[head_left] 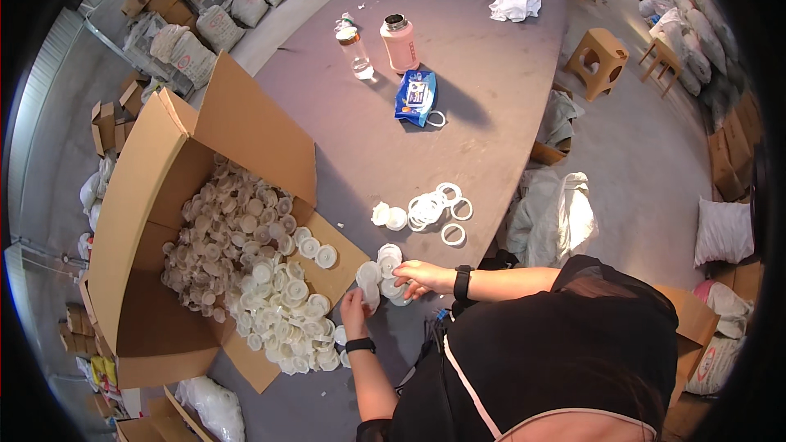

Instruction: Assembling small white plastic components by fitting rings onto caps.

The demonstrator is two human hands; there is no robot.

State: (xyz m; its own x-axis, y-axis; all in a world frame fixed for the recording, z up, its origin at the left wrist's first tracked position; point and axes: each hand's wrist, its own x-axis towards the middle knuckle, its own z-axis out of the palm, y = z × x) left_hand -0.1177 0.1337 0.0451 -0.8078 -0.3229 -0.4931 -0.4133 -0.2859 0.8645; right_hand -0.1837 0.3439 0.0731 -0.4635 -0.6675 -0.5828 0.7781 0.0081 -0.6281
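My left hand (354, 313) is closed on a translucent white plastic cap (368, 280) near the table's front edge. Just to its right, my right hand (421, 277) has its fingers curled at a white plastic cap (392, 287); its fingertips are partly hidden among several caps lying there. To the left, a heap of white plastic caps (291, 311) spills from an open cardboard box (139, 221) lying on its side. Beyond my hands lie several loose white rings (453, 235), with a few white caps (396, 218) beside them.
On the grey table (360, 172) stand a pink bottle (401, 45) and a clear bottle (357, 57), near a blue wipes pack (416, 98). A white cloth (515, 3) lies farther back. Plastic stools (597, 64) stand right of the table; sacks and cartons line both sides.
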